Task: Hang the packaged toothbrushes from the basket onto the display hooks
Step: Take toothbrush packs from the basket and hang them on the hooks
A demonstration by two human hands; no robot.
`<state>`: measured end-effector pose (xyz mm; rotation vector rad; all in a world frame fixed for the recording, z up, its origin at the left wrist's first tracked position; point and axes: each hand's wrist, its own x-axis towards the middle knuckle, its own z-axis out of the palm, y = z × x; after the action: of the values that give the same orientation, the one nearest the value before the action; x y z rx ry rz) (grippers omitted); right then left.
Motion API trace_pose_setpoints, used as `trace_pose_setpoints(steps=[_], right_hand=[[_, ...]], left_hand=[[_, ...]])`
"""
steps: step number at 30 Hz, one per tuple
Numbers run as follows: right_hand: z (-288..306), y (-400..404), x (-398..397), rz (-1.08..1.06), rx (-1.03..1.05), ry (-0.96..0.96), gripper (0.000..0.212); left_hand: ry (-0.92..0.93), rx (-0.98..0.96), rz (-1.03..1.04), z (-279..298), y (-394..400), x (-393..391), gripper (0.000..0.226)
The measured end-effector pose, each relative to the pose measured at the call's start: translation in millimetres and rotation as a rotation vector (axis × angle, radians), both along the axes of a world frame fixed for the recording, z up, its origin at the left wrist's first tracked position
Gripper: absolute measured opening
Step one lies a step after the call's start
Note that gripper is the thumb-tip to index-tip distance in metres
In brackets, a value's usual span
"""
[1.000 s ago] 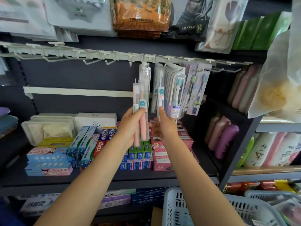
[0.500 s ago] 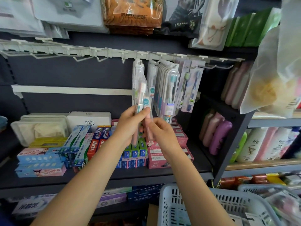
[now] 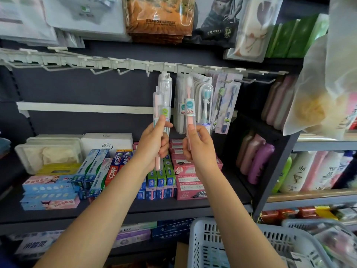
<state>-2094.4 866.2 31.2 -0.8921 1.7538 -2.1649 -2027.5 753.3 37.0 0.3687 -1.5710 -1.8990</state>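
The dark shelving unit (image 3: 81, 88) fills the view. A white hook rail (image 3: 135, 64) runs across its upper part, with bare display hooks (image 3: 100, 71) along the left and middle sections. Flat packaged goods (image 3: 160, 16) hang above the rail.

The shelf (image 3: 135, 208) below the rail carries toothpaste boxes (image 3: 119, 167) in rows, pink cartons (image 3: 190, 180) to their right, and a clear lidded container (image 3: 48, 151) at the left. A side bay to the right holds pink and purple bottles (image 3: 258, 159).

A grey-white slotted basket (image 3: 212, 242) sits at the lower right, below the right forearm. Its contents are blurred and cannot be identified with certainty.

A cluster of hung toothbrush packs (image 3: 204, 105) occupies the rail hooks right of centre, with two carded toothbrushes (image 3: 226, 105) at the cluster's right edge. One clear pack (image 3: 165, 88) hangs alone on the hook just left of the cluster.

The left hand (image 3: 152, 146) is raised in front of the shelf. Its fingers (image 3: 161, 122) are clamped around a pink packaged toothbrush (image 3: 157, 105), held upright, with its top just beside the lone hung pack and below the rail.

The right hand (image 3: 199, 147) is raised just beside the left, the two hands apart. Its thumb and fingers pinch the lower part of a second pink packaged toothbrush (image 3: 189, 105) bearing a teal label. This pack stands upright in front of the hung cluster, with its top close under the rail; whether it touches a hook cannot be determined.
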Motion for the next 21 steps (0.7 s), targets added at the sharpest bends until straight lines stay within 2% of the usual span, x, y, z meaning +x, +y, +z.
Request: trace_pose_setpoints(steps=[7, 10, 16, 21], right_hand=[[0, -6, -2, -0.051, -0.001, -0.089, 0.026], [-3, -16, -5, -0.049, 0.018, -0.134, 0.028], [-17, -29, -10, -0.088, 0.104, -0.257, 0.045], [-15, -38, -14, -0.159, 0.158, -0.23, 0.049]], left_hand=[[-0.022, -0.008, -0.013, 0, 1, 0, 0.04], [-0.033, 0.04, -0.006, 0, 2, -1, 0.03], [-0.046, 0.09, 0.001, -7, -4, -2, 0.017], [-0.055, 0.052, 0.073, -9, -7, -1, 0.027]])
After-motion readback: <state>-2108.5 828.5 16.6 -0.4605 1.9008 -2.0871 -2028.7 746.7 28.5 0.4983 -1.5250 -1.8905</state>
